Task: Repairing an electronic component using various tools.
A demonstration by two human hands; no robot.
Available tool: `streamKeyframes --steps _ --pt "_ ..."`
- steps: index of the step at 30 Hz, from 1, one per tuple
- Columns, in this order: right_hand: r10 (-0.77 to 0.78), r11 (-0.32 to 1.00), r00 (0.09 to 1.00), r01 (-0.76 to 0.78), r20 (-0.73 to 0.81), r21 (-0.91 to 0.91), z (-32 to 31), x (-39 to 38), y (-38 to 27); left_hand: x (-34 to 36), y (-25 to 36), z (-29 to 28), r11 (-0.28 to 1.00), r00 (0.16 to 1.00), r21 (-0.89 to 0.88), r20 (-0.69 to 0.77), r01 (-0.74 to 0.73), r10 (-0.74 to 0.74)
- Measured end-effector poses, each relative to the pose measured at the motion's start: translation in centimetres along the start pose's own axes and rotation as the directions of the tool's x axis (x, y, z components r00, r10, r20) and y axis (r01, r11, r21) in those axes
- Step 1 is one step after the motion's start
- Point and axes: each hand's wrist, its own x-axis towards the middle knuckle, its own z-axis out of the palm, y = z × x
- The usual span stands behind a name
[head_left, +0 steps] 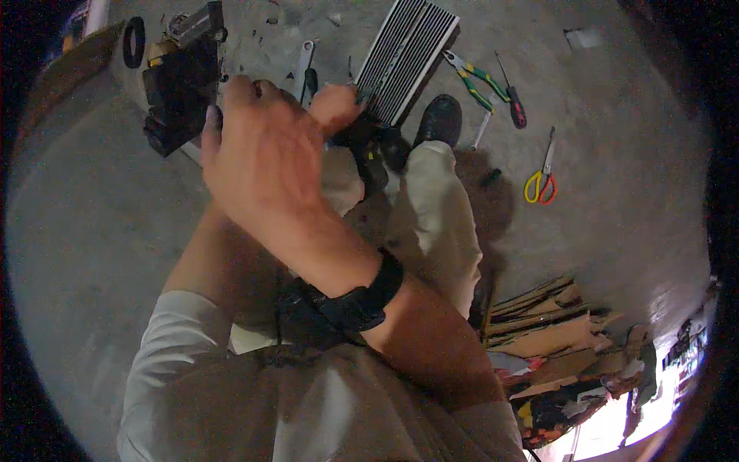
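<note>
My right arm, with a black band at the wrist, crosses over my left forearm. My right hand is seen from its back, fingers curled; whatever they hold is hidden. A bulky black machine part lies just left of it. Behind it, partly covered, my left hand closes at the lower left corner of a silver finned metal panel. The panel leans at a slant beside my black shoe. Between the machine part and the panel lie a wrench and a dark handle.
Green-and-yellow pliers, a screwdriver with a red-and-black handle, and scissors with yellow and red grips lie on the concrete floor to the right. Flattened cardboard is piled at lower right. A black ring lies at upper left.
</note>
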Motion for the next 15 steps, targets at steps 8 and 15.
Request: streamKeyframes --steps 8,15 --pt "0.016 0.996 0.985 0.000 0.173 -0.091 0.6 -0.7 -0.7 -0.7 1.0 0.1 0.998 0.997 0.047 -0.067 0.038 -0.035" --pt "0.005 0.959 0.924 0.103 0.382 -0.262 -1.6 -1.3 -1.2 -0.1 0.0 0.4 0.998 0.997 -0.014 -0.022 -0.069 0.068"
